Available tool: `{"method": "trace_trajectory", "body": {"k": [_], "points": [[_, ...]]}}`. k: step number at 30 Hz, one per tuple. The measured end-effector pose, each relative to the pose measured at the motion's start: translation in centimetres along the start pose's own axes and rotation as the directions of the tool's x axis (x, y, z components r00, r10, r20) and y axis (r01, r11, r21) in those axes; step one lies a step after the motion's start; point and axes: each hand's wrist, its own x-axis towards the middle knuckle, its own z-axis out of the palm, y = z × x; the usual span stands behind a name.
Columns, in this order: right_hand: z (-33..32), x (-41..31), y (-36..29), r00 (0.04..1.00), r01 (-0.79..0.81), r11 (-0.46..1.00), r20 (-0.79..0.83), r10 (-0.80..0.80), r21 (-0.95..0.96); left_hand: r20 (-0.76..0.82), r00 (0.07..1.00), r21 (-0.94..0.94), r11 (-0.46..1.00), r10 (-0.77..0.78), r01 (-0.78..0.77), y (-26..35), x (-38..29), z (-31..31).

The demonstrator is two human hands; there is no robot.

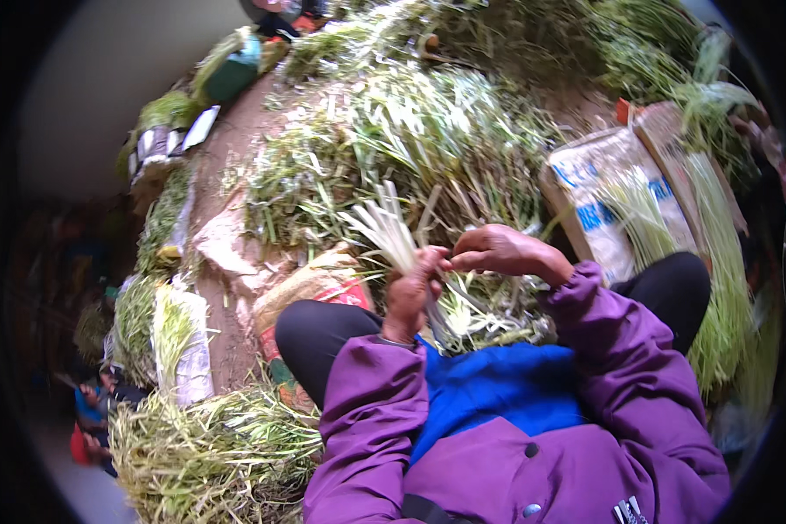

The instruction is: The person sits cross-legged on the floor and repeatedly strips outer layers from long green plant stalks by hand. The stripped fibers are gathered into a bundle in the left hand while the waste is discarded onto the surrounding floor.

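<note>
My left hand point(409, 295) is closed around a small bunch of pale, long stalks point(388, 226). Their whitish ends fan out above the fist, and the lower part hangs towards my lap. Close beside it, my right hand point(498, 252) has its fingertips against or very near the left fingers. Whether anything thin is pinched there cannot be made out. Past both hands spreads a large heap of long green and whitish stalks point(432, 137). Below my hands, loose stalks and leaf scraps point(478, 308) lie before the blue cloth point(504, 386) on my lap.
At right, cleaned pale stalks point(635, 209) rest on a printed white sack point(583, 177), with a longer bundle point(714, 281) beside it. A leafy pile point(216, 452) lies lower left. More stalks lie on a white sheet point(193, 354). People point(95, 419) sit at far left.
</note>
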Motion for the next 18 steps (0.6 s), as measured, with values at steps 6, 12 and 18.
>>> {"method": "trace_trajectory", "body": {"k": [6, 12, 18], "points": [[1.7, 0.7, 0.0, 0.970, 0.208, 0.808, -0.221, -0.098, 0.552, 0.140, 0.989, 0.262, 0.965, -0.055, 0.017, 0.2, -1.3, 2.1], [2.0, -0.5, -1.4, 0.978, 0.162, 0.716, -0.205, -0.027, 0.679, 0.331, 0.942, 0.094, 0.991, 0.056, -0.092, 1.2, -2.6, 2.8], [2.1, -0.8, 0.1, 0.990, 0.142, 0.832, -0.100, -0.104, 0.536, 0.439, 0.897, 0.176, 0.984, -0.056, -0.025, -1.1, -3.6, 3.5]]}}
